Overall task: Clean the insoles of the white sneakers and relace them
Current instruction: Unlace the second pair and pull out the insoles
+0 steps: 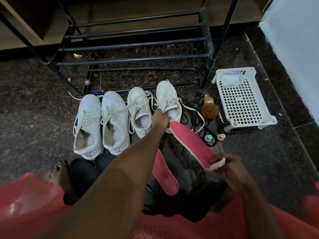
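Red cloth [43,204] over the lap; two grips at a row of white sneakers.
Left grip [160,118]: fingers curled on the collar of the rightmost sneaker [166,95], which stands on the dark floor [34,100]. Right grip [229,168]: pinching the heel end of a pink insole [189,144], whose toe end is at that sneaker's opening. Second insole [165,176]: flat on the floor under the left forearm. Three other sneakers [114,118]: laced, side by side to the left, toes toward a black rack [138,42]. Black shoes [82,171] and a bare foot [59,171]: near the lap. Right of the row: black laces [193,114], brown brush [209,109], two small bottles [221,136], white perforated stand [241,100].
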The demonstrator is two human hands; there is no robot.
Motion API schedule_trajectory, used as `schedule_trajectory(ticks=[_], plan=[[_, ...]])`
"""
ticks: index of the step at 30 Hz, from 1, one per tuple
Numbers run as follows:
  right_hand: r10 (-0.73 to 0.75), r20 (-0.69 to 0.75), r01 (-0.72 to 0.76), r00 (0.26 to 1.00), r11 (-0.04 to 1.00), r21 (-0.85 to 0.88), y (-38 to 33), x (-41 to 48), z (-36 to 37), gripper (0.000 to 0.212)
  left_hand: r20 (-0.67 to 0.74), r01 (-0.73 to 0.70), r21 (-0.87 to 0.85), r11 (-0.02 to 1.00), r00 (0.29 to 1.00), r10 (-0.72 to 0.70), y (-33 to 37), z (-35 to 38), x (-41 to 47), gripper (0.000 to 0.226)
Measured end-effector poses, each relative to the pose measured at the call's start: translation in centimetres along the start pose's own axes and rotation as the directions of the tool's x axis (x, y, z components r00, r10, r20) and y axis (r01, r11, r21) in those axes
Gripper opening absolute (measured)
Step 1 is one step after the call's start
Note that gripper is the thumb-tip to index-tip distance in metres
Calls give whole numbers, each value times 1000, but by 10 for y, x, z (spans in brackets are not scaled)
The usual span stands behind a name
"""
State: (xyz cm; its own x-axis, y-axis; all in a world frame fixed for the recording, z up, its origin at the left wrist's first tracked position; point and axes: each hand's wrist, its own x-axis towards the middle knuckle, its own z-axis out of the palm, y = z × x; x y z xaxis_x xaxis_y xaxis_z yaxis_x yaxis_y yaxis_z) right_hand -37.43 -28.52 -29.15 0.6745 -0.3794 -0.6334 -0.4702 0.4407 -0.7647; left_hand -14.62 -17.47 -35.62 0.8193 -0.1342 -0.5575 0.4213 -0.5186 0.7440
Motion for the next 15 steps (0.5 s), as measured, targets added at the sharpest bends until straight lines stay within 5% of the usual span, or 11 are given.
schedule_trajectory(ticks=[3,9,15], plan=[[78,-9,-79,997,987,-143,39,0,-1,20,62,83,-180,980,995,-72,-18,0,9,25],[103,-98,-129,990,939,-320,126,33,5,65,51,-29,11,1000,998,29,-44,-24,-32,42],[134,-234,-206,963,925,-320,128,43,19,48,40,-15,105,994,999,11,-74,-28,-61,43]])
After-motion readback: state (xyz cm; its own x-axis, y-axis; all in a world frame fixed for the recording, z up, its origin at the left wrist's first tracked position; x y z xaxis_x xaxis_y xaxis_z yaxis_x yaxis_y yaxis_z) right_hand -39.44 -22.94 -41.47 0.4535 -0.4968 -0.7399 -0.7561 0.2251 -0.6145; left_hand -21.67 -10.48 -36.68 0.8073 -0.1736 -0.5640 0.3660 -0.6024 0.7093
